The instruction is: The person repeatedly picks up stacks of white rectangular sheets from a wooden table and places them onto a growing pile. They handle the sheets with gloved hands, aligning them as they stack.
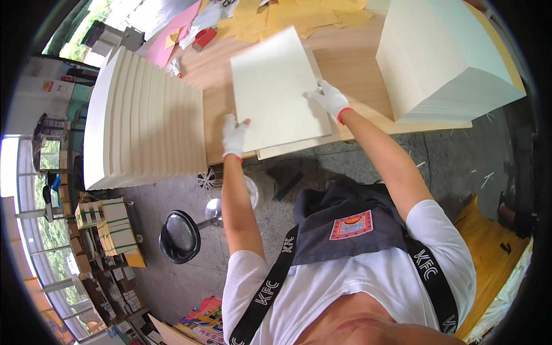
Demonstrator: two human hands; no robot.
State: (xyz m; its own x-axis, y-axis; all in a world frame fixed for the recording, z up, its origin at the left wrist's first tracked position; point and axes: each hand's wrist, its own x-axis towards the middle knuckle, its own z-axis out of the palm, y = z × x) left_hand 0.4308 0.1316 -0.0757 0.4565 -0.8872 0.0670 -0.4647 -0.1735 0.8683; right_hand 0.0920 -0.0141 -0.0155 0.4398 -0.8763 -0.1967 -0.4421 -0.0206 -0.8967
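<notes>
A thin stack of white sheets (279,92) lies at a slant near the table's front edge, slightly askew over more pale sheets (299,147) beneath. My left hand (234,137), in a white glove with a red cuff, grips its lower left edge, thumb on top. At the right edge my right hand (332,100), gloved the same way, has its thumb over the top sheet; some of its fingers are hidden or blurred. To the left stands a tall pile of white sheets (149,121) in stepped bundles. Another tall pale pile (443,69) rises on the right.
Yellow paper pieces (287,20), a pink sheet (175,31) and a red tape dispenser (204,39) lie at the back of the wooden table (359,63). Below the front edge are a black round stool (180,237) and grey floor (167,299). Strapped bundles (112,230) stand at far left.
</notes>
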